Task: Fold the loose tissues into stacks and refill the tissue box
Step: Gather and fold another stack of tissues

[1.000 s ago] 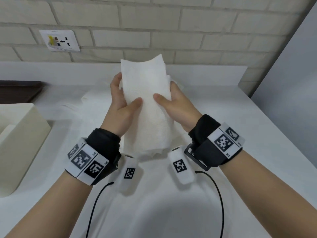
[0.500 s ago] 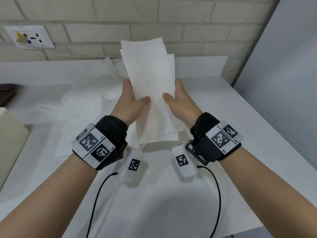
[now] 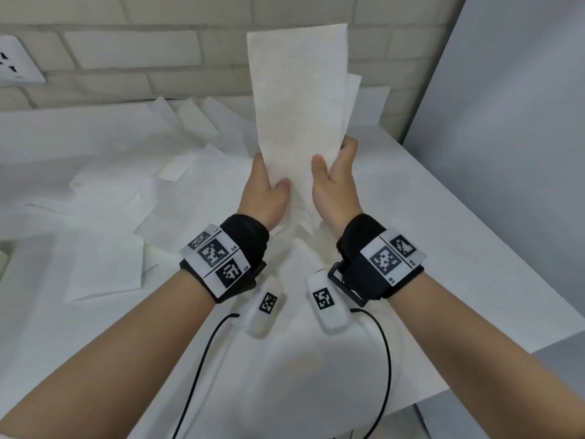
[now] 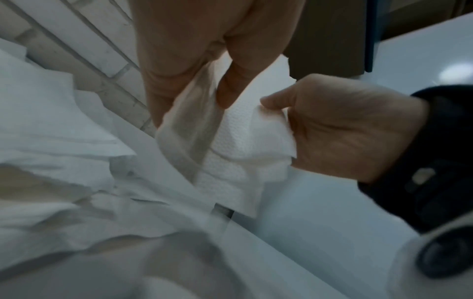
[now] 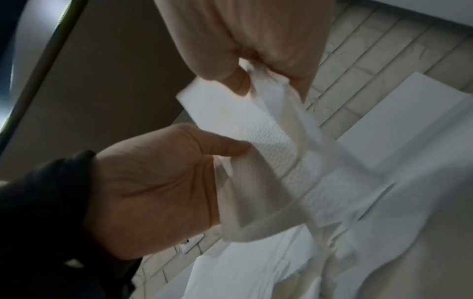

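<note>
**Folded stack in hand, box not in view, pile still waiting**

Both hands hold one tall white embossed stack of folded tissues (image 3: 297, 99) upright above the white table (image 3: 459, 236), near its right side. Left hand (image 3: 264, 193) grips the stack's lower left edge, thumb on the near face, fingers hidden behind. Right hand (image 3: 335, 188) grips the lower right edge the same way; one fingertip shows wrapping round the far side. Wrist views confirm each thumb pinching paper against curled fingers.

Stack edges uneven: a second layer pokes out at the upper right, and the bottom ends fan apart between the wrists. Not squared yet.

Behind and left of the hands, a spread of loose flat white tissue sheets (image 3: 133, 198) lies overlapping on the table, unfolded as far as can be seen. Wall socket plate (image 3: 15, 64) at far left on the pale brick wall (image 3: 133, 49).

Progress, judged: early to middle. One stack gathered and folded lengthwise, needing alignment. The tissue box is out of frame, so its fill cannot be told. Left to do: square this stack, put it in the box, then fold the remaining loose sheets.
</note>
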The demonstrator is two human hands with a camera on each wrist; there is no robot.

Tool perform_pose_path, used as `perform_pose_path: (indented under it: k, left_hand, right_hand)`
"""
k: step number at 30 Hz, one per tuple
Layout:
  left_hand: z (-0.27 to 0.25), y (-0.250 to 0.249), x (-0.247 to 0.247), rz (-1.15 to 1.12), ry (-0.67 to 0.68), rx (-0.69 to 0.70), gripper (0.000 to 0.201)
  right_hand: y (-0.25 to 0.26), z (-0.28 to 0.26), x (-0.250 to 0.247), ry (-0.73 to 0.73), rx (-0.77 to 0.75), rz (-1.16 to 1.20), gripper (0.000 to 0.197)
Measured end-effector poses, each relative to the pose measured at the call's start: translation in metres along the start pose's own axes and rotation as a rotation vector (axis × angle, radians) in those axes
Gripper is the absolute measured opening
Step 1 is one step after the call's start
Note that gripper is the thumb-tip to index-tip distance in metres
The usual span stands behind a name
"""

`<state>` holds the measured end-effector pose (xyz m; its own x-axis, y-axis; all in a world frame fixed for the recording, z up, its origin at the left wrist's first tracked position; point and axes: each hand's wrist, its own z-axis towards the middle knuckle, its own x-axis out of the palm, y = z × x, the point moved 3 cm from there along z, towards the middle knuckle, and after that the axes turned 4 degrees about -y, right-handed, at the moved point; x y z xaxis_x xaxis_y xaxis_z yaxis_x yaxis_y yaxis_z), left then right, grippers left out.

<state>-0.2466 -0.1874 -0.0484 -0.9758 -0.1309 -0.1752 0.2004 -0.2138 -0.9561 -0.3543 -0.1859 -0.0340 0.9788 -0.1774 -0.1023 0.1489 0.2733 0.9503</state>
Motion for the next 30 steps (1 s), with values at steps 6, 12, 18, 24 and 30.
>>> perform_pose_path:
  k: [6,12,18,24,30]
  left_hand:
    - [0.001,0.005,0.005,0.046,-0.039,-0.007,0.046]
    - [0.007,0.007,0.014,0.028,-0.038,0.039,0.058]
    - [0.001,0.027,0.027,0.010,0.070,-0.034,0.064]
    - [0.004,0.024,0.026,-0.032,0.054,0.024,0.057]
    - [0.002,0.025,0.023,-0.035,0.080,0.013,0.057]
  right_hand:
    - [-0.008,-0.006,-0.011,0.019,-0.030,-0.158,0.025]
    - [-0.018,-0.008,-0.010,0.021,-0.003,-0.133,0.039]
    - [-0.044,-0.010,-0.011,-0.044,0.188,-0.082,0.025]
    - [-0.038,-0.013,-0.017,-0.029,0.163,0.010,0.034]
    - [-0.036,-0.011,-0.018,-0.042,0.148,0.077,0.027]
